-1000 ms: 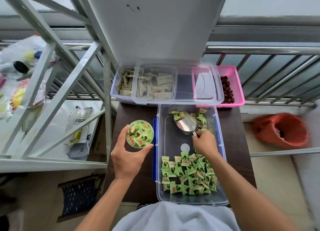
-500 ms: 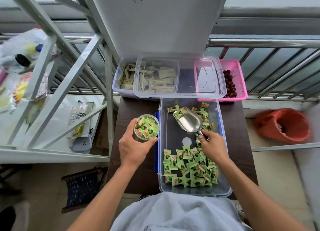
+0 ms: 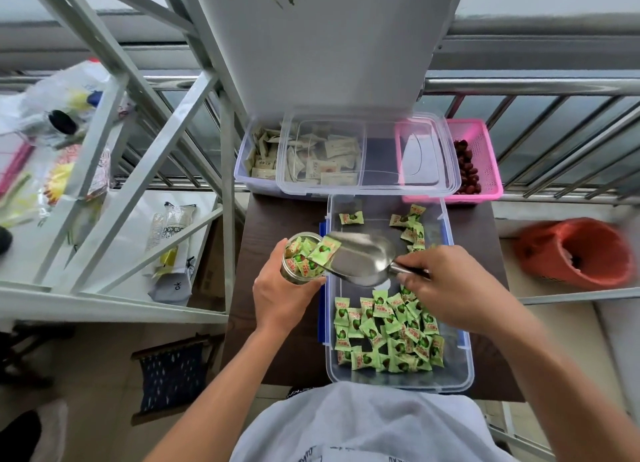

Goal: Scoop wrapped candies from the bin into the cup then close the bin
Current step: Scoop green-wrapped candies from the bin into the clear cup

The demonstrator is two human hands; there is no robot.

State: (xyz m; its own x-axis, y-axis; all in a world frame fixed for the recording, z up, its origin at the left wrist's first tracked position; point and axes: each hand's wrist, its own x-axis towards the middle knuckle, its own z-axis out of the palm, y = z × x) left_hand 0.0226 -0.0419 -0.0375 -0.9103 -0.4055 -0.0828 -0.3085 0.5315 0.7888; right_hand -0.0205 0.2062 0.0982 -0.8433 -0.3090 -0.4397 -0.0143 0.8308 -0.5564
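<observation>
Wrapped candies (image 3: 388, 333) lie heaped at the near end of the clear bin (image 3: 453, 380) on the dark table (image 3: 277, 354), with a few more at its far end. The left hand (image 3: 280, 297) curls its fingers round the cup (image 3: 298, 257), which is full of candies, just left of the bin. The right hand (image 3: 446, 288) pinches the handle of the metal scoop (image 3: 362, 259), whose lip meets the cup's rim. The lid (image 3: 381, 156) rests on the containers behind.

left hand (image 3: 284, 300) covers part of the cup (image 3: 300, 257), right hand (image 3: 450, 288) the scoop handle (image 3: 410, 271).
</observation>
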